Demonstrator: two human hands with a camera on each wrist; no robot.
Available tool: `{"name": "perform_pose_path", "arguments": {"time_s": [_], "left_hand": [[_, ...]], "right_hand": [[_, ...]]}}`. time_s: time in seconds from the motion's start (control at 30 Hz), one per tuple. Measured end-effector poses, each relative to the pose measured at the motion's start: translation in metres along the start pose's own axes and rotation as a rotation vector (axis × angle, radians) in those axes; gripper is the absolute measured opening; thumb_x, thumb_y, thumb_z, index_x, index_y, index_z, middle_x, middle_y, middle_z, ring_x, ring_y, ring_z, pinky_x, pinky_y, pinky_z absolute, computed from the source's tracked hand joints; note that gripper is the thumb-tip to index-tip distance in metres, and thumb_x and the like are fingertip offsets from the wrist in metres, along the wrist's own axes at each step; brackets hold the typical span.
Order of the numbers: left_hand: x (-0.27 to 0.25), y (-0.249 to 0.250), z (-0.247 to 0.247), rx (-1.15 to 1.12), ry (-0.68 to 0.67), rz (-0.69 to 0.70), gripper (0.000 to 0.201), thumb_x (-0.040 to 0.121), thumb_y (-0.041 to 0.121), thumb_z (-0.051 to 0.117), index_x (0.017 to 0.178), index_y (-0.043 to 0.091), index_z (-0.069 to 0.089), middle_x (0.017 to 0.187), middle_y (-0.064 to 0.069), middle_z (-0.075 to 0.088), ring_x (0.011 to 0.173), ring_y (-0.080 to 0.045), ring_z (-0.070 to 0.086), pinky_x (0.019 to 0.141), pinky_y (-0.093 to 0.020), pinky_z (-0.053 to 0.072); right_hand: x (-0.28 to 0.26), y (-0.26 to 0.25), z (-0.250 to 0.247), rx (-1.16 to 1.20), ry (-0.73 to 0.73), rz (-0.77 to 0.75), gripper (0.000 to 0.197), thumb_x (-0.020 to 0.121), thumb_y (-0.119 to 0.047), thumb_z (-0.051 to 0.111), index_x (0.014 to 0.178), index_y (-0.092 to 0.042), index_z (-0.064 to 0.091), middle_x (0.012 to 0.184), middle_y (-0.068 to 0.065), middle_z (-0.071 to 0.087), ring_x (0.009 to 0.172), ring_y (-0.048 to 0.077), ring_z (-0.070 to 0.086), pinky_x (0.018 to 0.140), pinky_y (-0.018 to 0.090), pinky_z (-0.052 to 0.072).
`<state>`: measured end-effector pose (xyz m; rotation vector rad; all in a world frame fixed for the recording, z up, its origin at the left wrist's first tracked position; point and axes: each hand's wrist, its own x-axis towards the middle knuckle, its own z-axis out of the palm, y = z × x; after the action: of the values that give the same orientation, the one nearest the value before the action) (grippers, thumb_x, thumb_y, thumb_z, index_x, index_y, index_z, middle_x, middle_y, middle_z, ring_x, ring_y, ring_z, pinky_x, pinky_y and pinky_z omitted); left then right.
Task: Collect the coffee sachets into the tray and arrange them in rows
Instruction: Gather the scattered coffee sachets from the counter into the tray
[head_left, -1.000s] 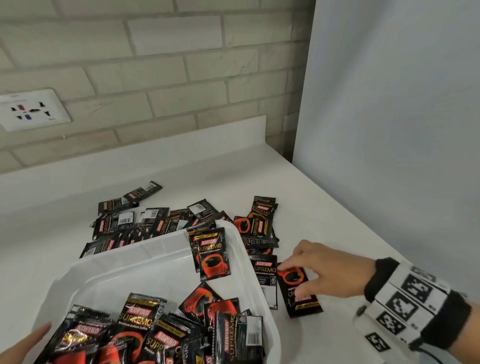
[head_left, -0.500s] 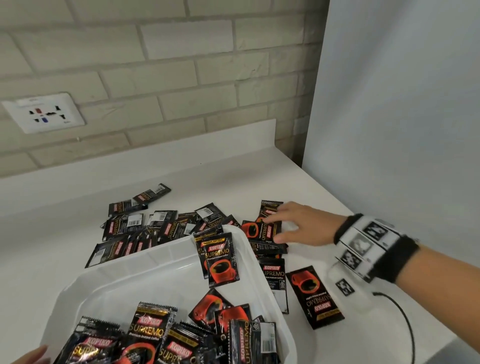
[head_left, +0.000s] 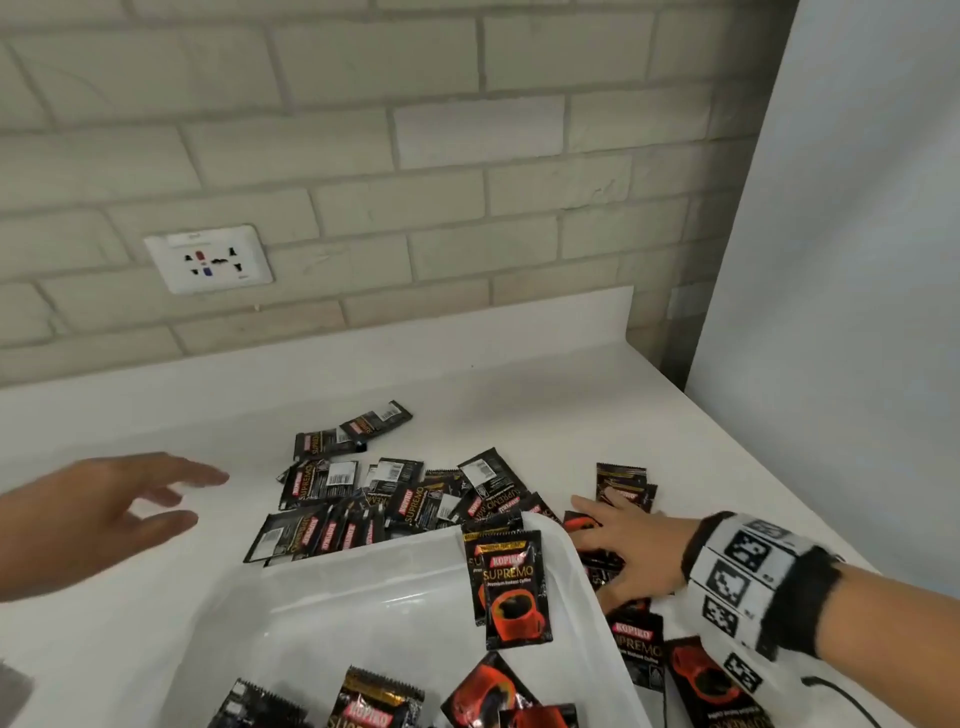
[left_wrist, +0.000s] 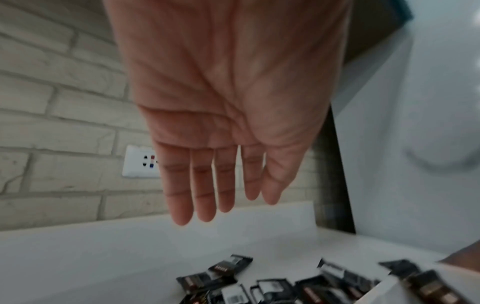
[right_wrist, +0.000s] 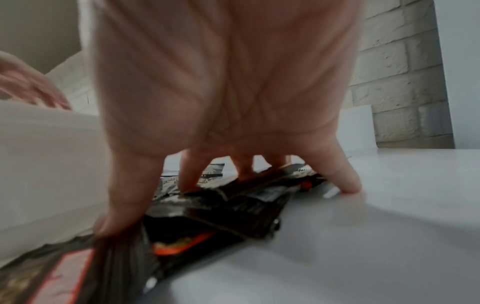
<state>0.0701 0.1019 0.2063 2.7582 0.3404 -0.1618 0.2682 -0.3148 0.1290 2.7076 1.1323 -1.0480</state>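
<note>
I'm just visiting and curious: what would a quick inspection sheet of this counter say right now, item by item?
Surface: white counter, against a brick wall.
Job's things: white tray with several sachets lying unsorted, no rows yet; a loose pile on the counter behind the tray, and more sachets to its right.
Clutter: nothing seen.
Hands: left hand hovers over the counter, fingers straight, holding nothing; right hand spread flat, pressing on the sachets right of the tray.
Cables: thin black cable near the right wrist.
Surroundings: wall socket; pale panel on the right.
</note>
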Motion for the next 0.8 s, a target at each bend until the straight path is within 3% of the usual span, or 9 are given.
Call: {"name": "perform_pose_path", "arguments": {"time_s": [0.07,0.13,0.2,0.4,0.53,0.63,0.73,0.8], "left_hand": [[0.03,0.03,-0.001,0.113,-0.026,-0.012,0.044,0.083,0.023,0.067,0.093,0.064,0.055,0.103,0.03,0.06,0.086,0.008,0.059,0.068,-0.01,0.041],[0.059,0.054,-0.003,0.278,-0.191,-0.075,0.033,0.092,0.028,0.054,0.113,0.052,0.046,0.129,0.016,0.048,0.105,-0.001,0.055,0.081,-0.009,0.039],[0.092,0.056,0.005,0.389,-0.276,-0.144,0.039,0.096,0.033,0.045,0.134,0.031,0.038,0.143,0.006,0.038,0.12,-0.009,0.048,0.096,-0.015,0.035],[0.161,0.062,0.03,0.35,-0.246,-0.236,0.055,0.098,0.042,0.032,0.146,0.018,0.021,0.154,-0.002,0.023,0.138,-0.017,0.03,0.111,-0.028,0.025],[0.191,0.068,0.053,0.232,-0.269,-0.3,0.06,0.1,0.042,0.019,0.149,0.018,-0.006,0.157,-0.009,0.006,0.143,-0.023,0.016,0.112,-0.029,0.019],[0.208,0.063,0.069,0.196,-0.28,-0.303,0.06,0.1,0.041,0.022,0.149,0.018,-0.004,0.156,-0.015,0.009,0.143,-0.029,0.014,0.114,-0.035,0.017],[0.214,0.08,0.076,0.094,-0.323,-0.366,0.059,0.101,0.04,0.025,0.149,0.022,-0.003,0.151,-0.016,0.02,0.134,-0.027,0.03,0.105,-0.03,0.027],[0.209,0.103,0.083,0.085,-0.322,-0.296,0.058,0.102,0.03,0.026,0.148,0.012,-0.005,0.145,-0.018,0.025,0.124,-0.022,0.041,0.097,-0.022,0.034]], "right_hand": [[-0.005,0.0,0.002,0.003,-0.002,0.0,0.074,0.08,-0.053,0.06,0.139,-0.053,0.016,0.155,-0.007,-0.015,0.14,0.028,-0.021,0.105,0.068,0.003],[-0.01,-0.001,0.004,0.011,-0.007,0.003,0.073,0.081,-0.054,0.06,0.138,-0.055,0.016,0.155,-0.008,-0.015,0.14,0.027,-0.022,0.105,0.068,0.002],[-0.016,-0.001,0.005,0.022,-0.018,0.001,0.072,0.081,-0.055,0.059,0.138,-0.056,0.016,0.155,-0.008,-0.016,0.14,0.027,-0.023,0.105,0.069,0.0],[-0.026,0.003,0.006,0.059,-0.033,-0.02,0.071,0.08,-0.057,0.058,0.137,-0.057,0.016,0.154,-0.01,-0.018,0.139,0.025,-0.025,0.106,0.066,-0.003],[-0.021,0.006,0.011,0.028,-0.022,-0.012,0.064,0.085,-0.053,0.053,0.137,-0.057,0.016,0.153,-0.015,-0.02,0.138,0.023,-0.027,0.107,0.065,-0.004],[-0.02,0.008,0.013,0.007,-0.027,-0.031,0.059,0.09,-0.05,0.048,0.127,-0.069,0.007,0.152,-0.016,-0.022,0.133,0.02,-0.033,0.108,0.064,-0.004],[-0.021,0.005,0.013,0.007,-0.029,-0.034,0.054,0.09,-0.05,0.046,0.095,-0.077,0.0,0.152,-0.016,-0.022,0.12,0.016,-0.037,0.107,0.064,-0.006],[-0.022,0.004,0.013,0.009,-0.032,-0.036,0.046,0.083,-0.063,0.042,0.091,-0.078,-0.001,0.152,-0.016,-0.022,0.119,0.015,-0.037,0.107,0.064,-0.006]]}}
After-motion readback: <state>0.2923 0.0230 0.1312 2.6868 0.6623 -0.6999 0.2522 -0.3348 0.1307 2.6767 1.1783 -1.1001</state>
